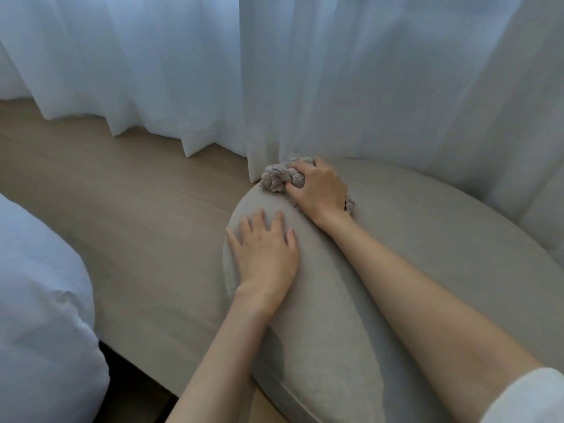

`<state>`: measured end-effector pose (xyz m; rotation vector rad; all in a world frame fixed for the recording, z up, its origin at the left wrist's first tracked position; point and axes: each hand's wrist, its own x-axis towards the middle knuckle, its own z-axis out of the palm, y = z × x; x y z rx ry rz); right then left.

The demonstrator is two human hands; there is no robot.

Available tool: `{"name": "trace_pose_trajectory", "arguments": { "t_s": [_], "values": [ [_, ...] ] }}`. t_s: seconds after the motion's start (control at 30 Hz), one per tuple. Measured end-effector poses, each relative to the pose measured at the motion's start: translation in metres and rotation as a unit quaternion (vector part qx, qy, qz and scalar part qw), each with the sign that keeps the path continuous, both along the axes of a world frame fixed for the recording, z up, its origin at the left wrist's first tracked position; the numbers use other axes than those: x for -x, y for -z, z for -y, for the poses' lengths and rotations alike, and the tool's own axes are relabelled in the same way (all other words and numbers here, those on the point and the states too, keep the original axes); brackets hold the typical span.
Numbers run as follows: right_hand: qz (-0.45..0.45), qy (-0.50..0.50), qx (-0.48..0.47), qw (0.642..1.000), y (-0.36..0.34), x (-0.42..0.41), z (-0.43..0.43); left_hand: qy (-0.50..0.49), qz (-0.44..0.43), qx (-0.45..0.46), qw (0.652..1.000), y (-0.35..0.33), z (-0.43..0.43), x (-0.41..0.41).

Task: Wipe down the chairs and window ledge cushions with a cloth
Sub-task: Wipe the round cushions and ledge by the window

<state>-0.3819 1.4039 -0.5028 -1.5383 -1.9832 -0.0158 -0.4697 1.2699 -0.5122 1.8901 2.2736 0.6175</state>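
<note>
A large beige cushion [427, 239] lies on the long window ledge seat [137, 224]. My right hand [317, 190] grips a bunched grey-beige cloth [276, 178] and holds it against the cushion's far left end, close to the curtain. My left hand [264, 254] rests flat on the cushion's near left edge, fingers spread. Part of the cloth is hidden under my right hand.
White sheer curtains [335, 71] hang along the back and touch the cushion. A strip of wooden ledge [91, 138] runs below them on the left. White bedding [39, 300] fills the lower left. A dark gap [131, 389] lies between bed and seat.
</note>
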Motion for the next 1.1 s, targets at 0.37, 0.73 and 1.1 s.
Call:
{"name": "trace_pose_trajectory", "arguments": {
  "t_s": [0.37,0.73,1.1],
  "values": [
    [0.05,0.151,0.019,0.987,-0.006,-0.11,-0.069,0.074,-0.051,0.003,0.996,0.008,-0.044,-0.029],
    [-0.119,0.139,0.085,0.98,-0.016,-0.104,-0.083,0.083,-0.053,-0.025,0.995,0.006,-0.045,-0.034],
    [-0.009,0.046,0.022,0.999,-0.011,-0.056,-0.077,0.087,-0.05,-0.036,0.994,0.009,-0.045,-0.032]
  ]
}}
